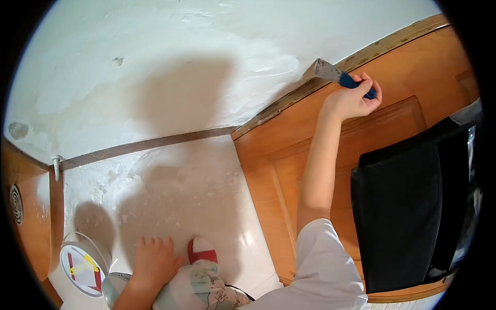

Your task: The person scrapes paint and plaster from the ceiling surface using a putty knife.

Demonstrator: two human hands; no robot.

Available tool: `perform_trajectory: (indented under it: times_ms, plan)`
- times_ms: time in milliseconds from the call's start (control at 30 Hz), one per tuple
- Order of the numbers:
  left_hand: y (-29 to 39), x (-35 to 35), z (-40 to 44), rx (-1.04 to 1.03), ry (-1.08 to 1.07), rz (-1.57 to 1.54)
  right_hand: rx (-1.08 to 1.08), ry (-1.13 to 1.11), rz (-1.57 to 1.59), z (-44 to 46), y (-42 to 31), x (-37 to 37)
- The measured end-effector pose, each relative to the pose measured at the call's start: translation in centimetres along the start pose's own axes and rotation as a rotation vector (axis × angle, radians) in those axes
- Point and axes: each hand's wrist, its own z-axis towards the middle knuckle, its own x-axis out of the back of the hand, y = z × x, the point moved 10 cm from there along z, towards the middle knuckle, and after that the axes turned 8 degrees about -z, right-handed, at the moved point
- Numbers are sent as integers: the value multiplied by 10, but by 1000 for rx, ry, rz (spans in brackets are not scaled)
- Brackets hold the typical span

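A putty knife [327, 71] with a blue handle and a broad, stained metal blade is in my right hand [356, 98], fingers wrapped round the handle. Its blade is near the brown wooden trim [382, 50] where the white wall [196, 31] meets the orange wood panelling; whether it touches the wall I cannot tell. Rough, uneven white patches and a few grey spots mark the wall. Low in the view, my left hand [155, 258] lies on my knee in patterned trousers, fingers stretched out and holding nothing.
A white bucket [106, 253] with a wire handle and a coloured label stands at lower left. White smears cover part of the pale floor [206, 175]. A black fabric item [398, 217] is at right by the wood panel [289, 160]. A small pipe [56, 168] sticks out at left.
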Motion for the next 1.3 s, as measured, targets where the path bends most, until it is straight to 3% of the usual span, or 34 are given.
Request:
perform_trajectory:
  times_ms: [100, 400, 667, 1067, 1200, 1300]
  plan:
    - [2, 4, -3, -56, 91, 91, -59, 17, 46, -3, 8, -2]
    - [2, 3, -4, -46, 67, 70, -347, -26, 280, -20, 34, -24]
    - [1, 6, -5, -59, 83, 50, -195, -243, 81, 4, -6, -90]
    - [-8, 3, 0, -28, -24, 10, 18, -249, 187, -5, -53, -129]
    - [-11, -1, 2, -38, 29, 34, -216, -65, 301, 2, -18, -115]
    - [-14, -2, 3, -33, 24, 40, -179, -181, 139, -34, -7, -127]
